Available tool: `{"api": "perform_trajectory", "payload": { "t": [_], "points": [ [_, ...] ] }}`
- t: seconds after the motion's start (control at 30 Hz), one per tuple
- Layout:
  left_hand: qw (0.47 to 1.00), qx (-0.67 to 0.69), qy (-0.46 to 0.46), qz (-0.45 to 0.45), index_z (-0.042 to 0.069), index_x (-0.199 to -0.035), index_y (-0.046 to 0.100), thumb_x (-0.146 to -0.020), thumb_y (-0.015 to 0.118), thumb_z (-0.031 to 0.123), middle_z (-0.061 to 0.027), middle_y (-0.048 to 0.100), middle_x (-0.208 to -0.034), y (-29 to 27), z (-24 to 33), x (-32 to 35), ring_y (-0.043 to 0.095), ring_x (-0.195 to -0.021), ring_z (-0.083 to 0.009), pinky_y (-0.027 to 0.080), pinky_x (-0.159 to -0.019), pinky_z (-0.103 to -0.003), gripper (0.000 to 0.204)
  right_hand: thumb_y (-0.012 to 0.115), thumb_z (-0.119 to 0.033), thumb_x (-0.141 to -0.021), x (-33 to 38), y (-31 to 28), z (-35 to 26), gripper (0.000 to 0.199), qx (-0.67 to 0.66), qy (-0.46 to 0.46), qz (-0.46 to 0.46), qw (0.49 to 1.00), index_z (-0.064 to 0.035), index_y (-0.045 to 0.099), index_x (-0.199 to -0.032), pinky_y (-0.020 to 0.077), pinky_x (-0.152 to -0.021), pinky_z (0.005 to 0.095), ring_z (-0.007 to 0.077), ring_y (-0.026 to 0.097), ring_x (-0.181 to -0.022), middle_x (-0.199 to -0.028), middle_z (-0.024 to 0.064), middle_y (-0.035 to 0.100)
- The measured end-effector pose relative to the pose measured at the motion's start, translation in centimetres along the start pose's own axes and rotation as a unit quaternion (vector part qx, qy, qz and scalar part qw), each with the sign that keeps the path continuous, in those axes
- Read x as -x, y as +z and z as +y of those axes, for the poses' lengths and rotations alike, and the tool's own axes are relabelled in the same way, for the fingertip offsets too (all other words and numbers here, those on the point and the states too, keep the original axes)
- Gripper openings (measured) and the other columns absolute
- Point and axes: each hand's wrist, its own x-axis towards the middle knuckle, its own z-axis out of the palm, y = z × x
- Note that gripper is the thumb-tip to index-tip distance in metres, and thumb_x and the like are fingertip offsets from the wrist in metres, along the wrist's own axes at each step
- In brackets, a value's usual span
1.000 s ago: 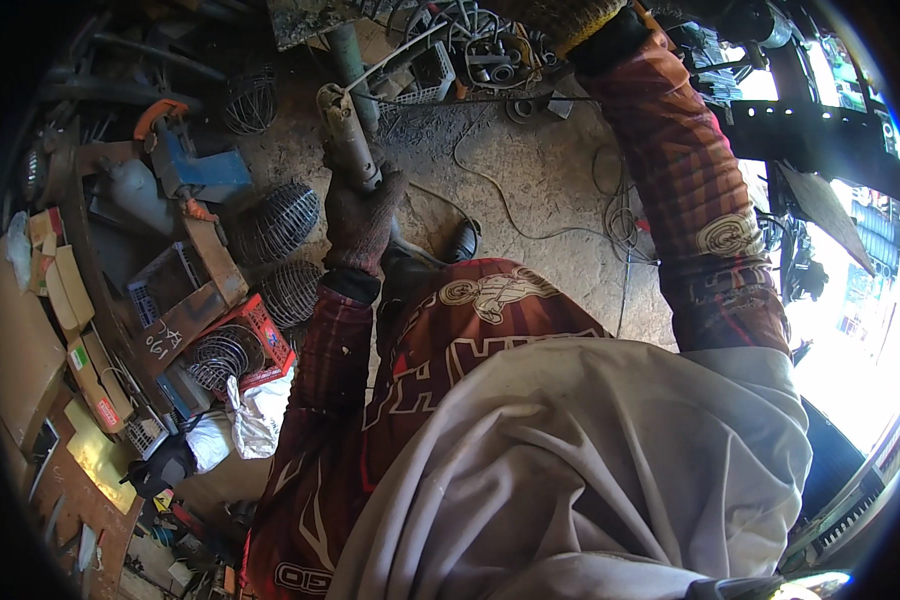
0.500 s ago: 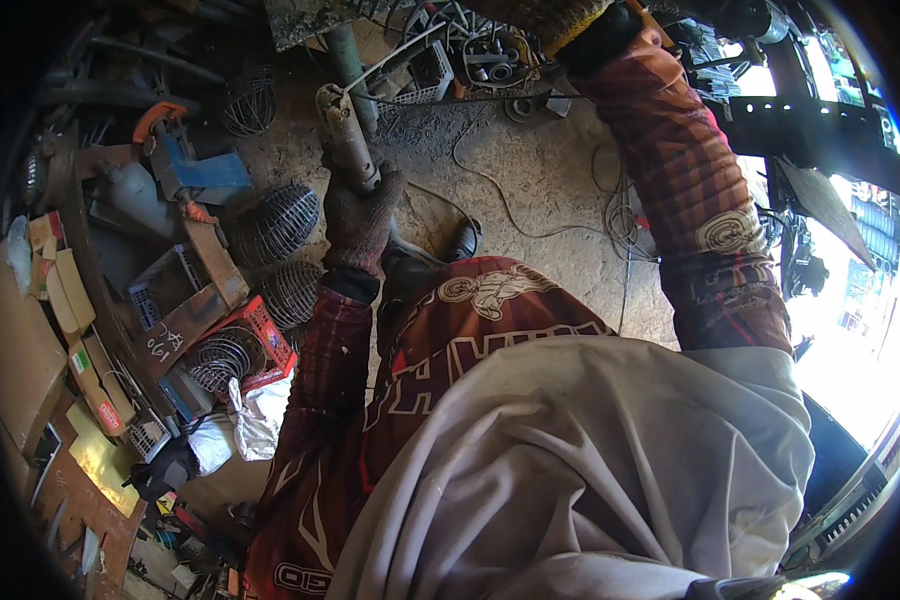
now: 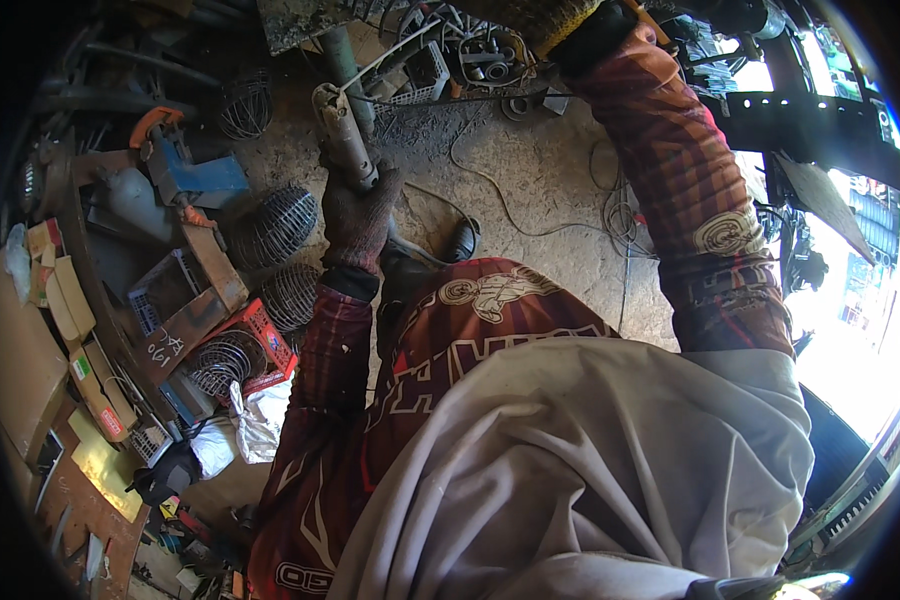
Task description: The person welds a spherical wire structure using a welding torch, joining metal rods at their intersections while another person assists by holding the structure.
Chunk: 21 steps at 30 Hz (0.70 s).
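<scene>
My left hand [image 3: 358, 220], in a dark knitted glove, is wrapped round the lower end of a worn, pale brown cylinder [image 3: 342, 130] with small openings near the grip. The cylinder points away from me, its far end close to a green metal post [image 3: 342, 65]. My right arm stretches forward to the top edge. There my right hand [image 3: 567, 22], in a yellowish-brown glove with a black cuff, is cut off by the frame. Its fingers and anything in them are hidden. A stained metal plate [image 3: 295, 25] shows at the top, beyond the cylinder.
A thin cable [image 3: 530, 230] snakes across the concrete floor into a coil [image 3: 625, 225] at the right. Round wire cages [image 3: 275, 225], a red crate [image 3: 265, 345] and a blue clamp-like tool [image 3: 205, 175] crowd the left. A pale crate [image 3: 425, 75] stands ahead among metal parts.
My right hand and forearm have shifted slightly left. The left hand keeps its hold on the cylinder, almost unmoved. The view has tilted a little.
</scene>
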Motion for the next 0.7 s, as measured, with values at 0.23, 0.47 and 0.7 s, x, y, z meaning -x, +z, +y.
{"api": "perform_trajectory", "payload": {
  "t": [0.23, 0.47, 0.7],
  "points": [
    [1.0, -0.02, 0.005, -0.007, 0.003, -0.118, 0.061, -0.083, 0.082, 0.015, -0.0028, 0.065, -0.103, 0.0, -0.4, -0.2, 0.062, -0.093, -0.0135, 0.053, -0.084, -0.032, 0.043, 0.06, -0.023, -0.094, 0.1, -0.2, 0.0, 0.026, 0.0, -0.009, -0.001, 1.0, -0.0019, 0.072, -0.103, 0.0539, -0.082, 0.0457, 0.0378, 0.067, -0.092, -0.097, 0.0196, 0.071],
    [0.992, -0.117, 0.04, 0.031, 0.004, -0.131, 0.051, -0.087, 0.075, 0.02, -0.0087, 0.055, -0.12, -0.9, -2.5, 0.0, 0.055, -0.102, -0.0192, 0.047, -0.085, -0.038, 0.053, 0.06, -0.022, -0.094, -0.3, 0.8, 0.1, 0.025, -0.012, -0.04, 0.017, 0.999, -0.003, 0.072, -0.106, 0.0535, -0.084, 0.0448, 0.0368, 0.067, -0.095, -0.101, 0.0184, 0.07],
    [0.99, 0.12, -0.063, -0.039, 0.008, -0.112, 0.062, -0.084, 0.072, -0.006, 0.0014, 0.062, -0.086, 0.7, 1.2, -0.1, 0.06, -0.067, -0.0065, 0.049, -0.056, -0.021, 0.033, 0.06, -0.021, -0.094, 0.6, 0.2, 0.8, 0.025, 0.012, -0.045, 0.023, 0.999, -0.0037, 0.071, -0.107, 0.0531, -0.087, 0.0445, 0.0363, 0.066, -0.098, -0.104, 0.0178, 0.07]
  ]
}}
